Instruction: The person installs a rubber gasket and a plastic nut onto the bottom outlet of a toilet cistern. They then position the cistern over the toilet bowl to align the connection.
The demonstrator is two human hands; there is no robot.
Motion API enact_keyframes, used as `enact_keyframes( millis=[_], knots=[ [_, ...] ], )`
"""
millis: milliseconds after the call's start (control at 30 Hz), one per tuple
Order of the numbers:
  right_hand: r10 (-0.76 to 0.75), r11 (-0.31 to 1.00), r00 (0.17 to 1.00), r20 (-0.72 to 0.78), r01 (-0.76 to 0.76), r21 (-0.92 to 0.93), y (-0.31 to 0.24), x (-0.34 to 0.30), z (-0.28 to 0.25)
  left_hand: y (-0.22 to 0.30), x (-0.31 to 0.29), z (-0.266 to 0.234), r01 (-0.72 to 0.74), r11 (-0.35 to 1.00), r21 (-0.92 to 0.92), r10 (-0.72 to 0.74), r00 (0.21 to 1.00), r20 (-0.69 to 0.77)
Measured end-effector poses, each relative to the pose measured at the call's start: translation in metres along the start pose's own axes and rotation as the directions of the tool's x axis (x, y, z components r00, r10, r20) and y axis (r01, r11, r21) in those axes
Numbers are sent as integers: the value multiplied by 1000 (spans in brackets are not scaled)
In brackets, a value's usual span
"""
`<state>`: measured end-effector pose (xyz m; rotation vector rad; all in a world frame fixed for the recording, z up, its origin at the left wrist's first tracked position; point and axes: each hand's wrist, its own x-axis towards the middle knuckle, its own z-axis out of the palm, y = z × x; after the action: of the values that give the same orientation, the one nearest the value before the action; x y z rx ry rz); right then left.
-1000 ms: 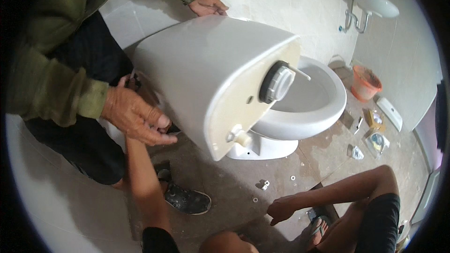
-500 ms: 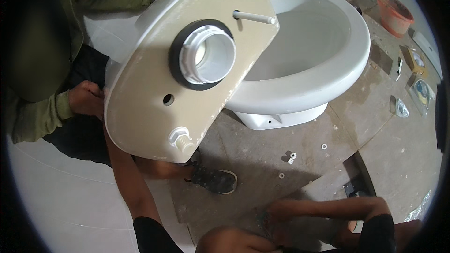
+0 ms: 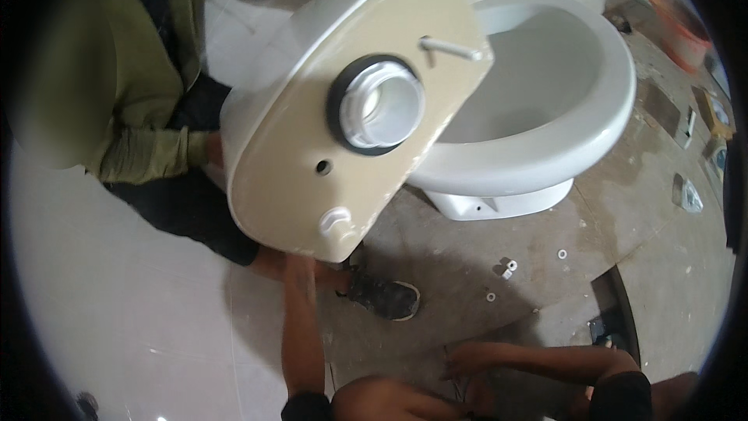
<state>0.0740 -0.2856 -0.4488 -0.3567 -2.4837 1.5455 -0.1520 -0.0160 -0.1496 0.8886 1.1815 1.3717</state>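
Note:
A white toilet tank (image 3: pixel 282 222) is held tilted, its beige underside facing me. On that side are a white threaded flush valve outlet (image 3: pixel 403 105) with a black rubber gasket (image 3: pixel 336 113), a white plastic bolt (image 3: pixel 456 49), a bare hole and a smaller white threaded inlet (image 3: pixel 338 222). My left forearm reaches up to the tank's lower edge; my left hand (image 3: pixel 300 265) goes behind it, fingers hidden. Low in front of my knee, my right hand (image 3: pixel 465 360) is curled in shadow around something thin I cannot make out.
A co-worker in olive sleeves (image 3: pixel 148 154) supports the tank from the left; their dark shoe (image 3: pixel 386 298) is below it. A white toilet bowl (image 3: pixel 483 168) stands behind. White washers and nuts (image 3: pixel 509 269) lie on the floor, near a dark floor gap (image 3: pixel 612 296). An orange bucket (image 3: pixel 679 35) stands far right.
The tank appears further right and slightly lower relative to the bowl. My left forearm has moved right, under the tank's lower corner. The whole view has shifted; my right hand stays low.

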Motion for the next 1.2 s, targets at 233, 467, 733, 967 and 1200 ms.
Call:
enact_keyframes(
  millis=[233,467,733,967,1200],
  knots=[
    [-14,989,1000,8,13,146,-103,16,-67,18,-195,-10,-40,111,993,-668,737,104],
    [-159,959,967,198,104,262,-113,34,-73,16,-261,35,-89,42,995,-710,698,93],
    [-149,973,924,352,75,216,-85,37,-41,16,-282,79,-93,-7,996,-673,737,64],
    [-133,977,915,381,56,207,-57,37,7,19,-264,125,-186,41,982,-709,687,160],
    [-32,977,901,432,-62,203,-14,55,40,17,-261,118,-212,88,973,-661,719,216]
  ],
)
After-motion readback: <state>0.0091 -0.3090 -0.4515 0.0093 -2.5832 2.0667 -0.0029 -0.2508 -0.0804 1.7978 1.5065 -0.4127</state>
